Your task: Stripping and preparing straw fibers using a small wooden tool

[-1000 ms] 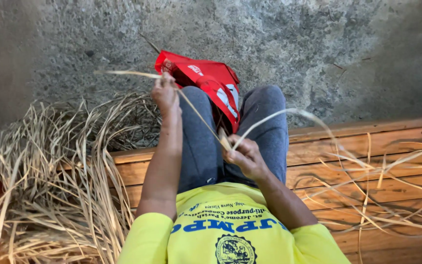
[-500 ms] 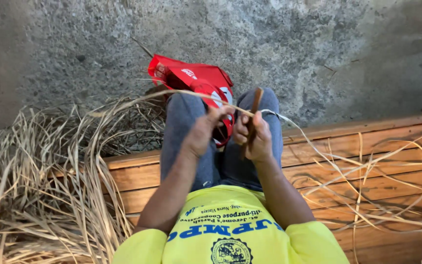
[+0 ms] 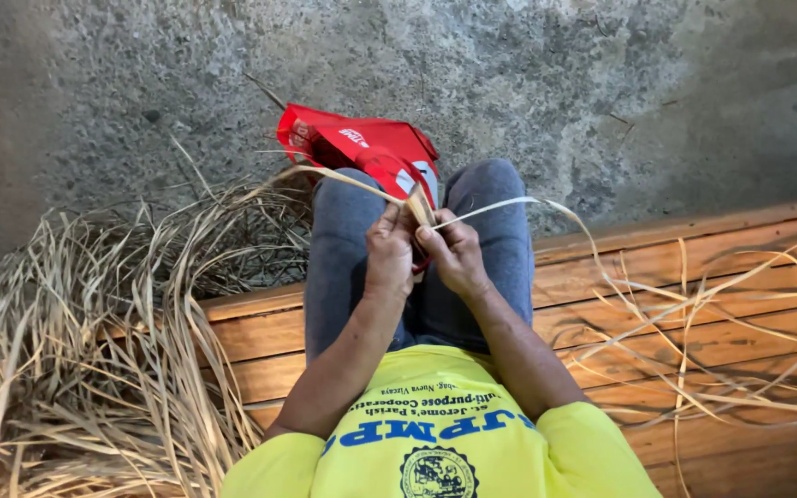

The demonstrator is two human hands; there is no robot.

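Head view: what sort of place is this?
Probably a plain craft workspace, perhaps outdoors: a rough concrete floor, a wooden bench, and a pile of dried leaf strips beside the seated person.

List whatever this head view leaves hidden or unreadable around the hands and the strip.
- Where the left hand and right hand pinch the dried leaf strip: covered by fingers.
- Red bag: contents hidden, knees overlap it.
- Straw pile: cut off at left and bottom edges.
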